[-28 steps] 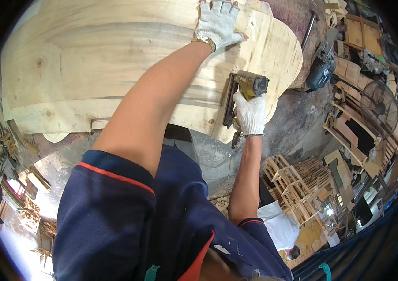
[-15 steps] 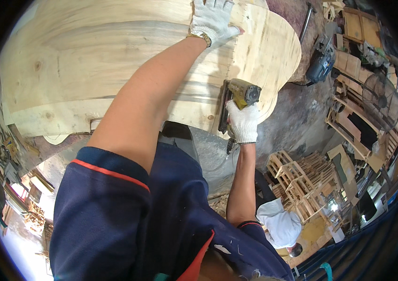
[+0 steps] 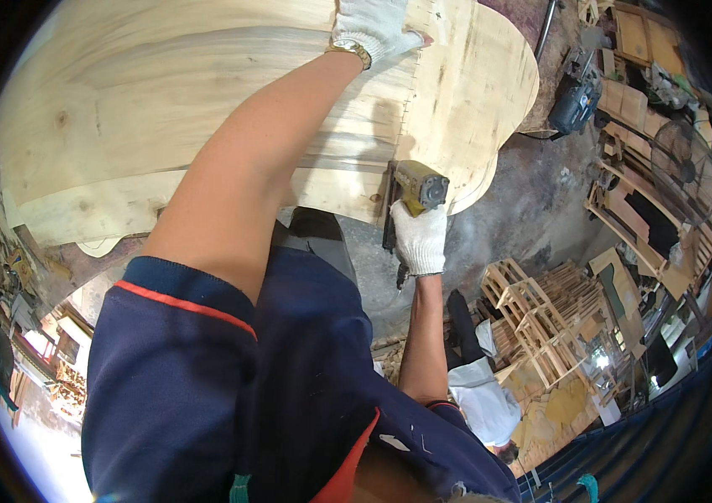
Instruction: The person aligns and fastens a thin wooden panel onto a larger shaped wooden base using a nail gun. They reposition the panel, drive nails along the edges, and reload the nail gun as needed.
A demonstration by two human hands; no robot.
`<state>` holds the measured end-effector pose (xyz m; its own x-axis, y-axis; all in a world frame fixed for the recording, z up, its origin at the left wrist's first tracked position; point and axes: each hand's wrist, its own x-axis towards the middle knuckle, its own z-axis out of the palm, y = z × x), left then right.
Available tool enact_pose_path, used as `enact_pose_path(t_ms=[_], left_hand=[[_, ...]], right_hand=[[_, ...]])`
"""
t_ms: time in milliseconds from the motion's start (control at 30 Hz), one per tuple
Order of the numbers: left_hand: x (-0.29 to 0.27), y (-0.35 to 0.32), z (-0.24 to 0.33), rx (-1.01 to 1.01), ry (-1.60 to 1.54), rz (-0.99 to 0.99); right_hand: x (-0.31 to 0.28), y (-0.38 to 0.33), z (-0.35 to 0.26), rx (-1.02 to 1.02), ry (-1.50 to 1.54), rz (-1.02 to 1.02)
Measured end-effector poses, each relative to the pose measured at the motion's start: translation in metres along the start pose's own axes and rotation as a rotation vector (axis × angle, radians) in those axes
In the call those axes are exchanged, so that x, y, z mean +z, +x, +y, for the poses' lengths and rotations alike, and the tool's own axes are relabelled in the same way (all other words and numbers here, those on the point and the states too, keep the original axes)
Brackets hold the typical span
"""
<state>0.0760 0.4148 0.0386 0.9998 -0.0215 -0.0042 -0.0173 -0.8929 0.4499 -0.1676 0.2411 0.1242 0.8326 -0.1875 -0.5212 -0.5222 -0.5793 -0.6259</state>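
Observation:
A large pale plywood panel with rounded ends fills the upper part of the head view. My left hand, in a white knit glove with a wristwatch, lies flat on the panel's top surface near the upper edge of the picture. My right hand, also gloved in white, grips a yellow and black nail gun held against the panel's near edge at its right end. My left forearm crosses the panel diagonally. My dark blue sleeve with a red stripe covers the lower left.
A grey concrete floor lies below the panel. Small wooden frames are stacked at the right. A person in a white top crouches near them. A dark machine, wooden boxes and a fan stand at the upper right.
The nail gun and my right hand have shifted left along the panel's near edge. My left hand has moved slightly toward the top of the picture, still flat on the panel.

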Motion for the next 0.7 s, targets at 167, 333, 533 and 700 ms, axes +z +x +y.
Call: enact_pose_path(t_ms=[167,333,533,700], left_hand=[[0.000,-0.001,-0.001,0.020,0.040,0.015],[0.005,-0.002,0.000,-0.016,0.028,0.003],[0.004,-0.001,0.001,-0.008,0.029,-0.004],[0.003,-0.001,0.001,-0.013,0.057,-0.043]], right_hand=[[0.003,-0.011,0.012,0.122,-0.010,-0.004],[0.003,-0.024,0.026,0.033,0.024,0.000],[-0.002,-0.043,0.045,0.184,-0.016,-0.077],[0.005,-0.056,0.062,0.041,-0.044,-0.003]])
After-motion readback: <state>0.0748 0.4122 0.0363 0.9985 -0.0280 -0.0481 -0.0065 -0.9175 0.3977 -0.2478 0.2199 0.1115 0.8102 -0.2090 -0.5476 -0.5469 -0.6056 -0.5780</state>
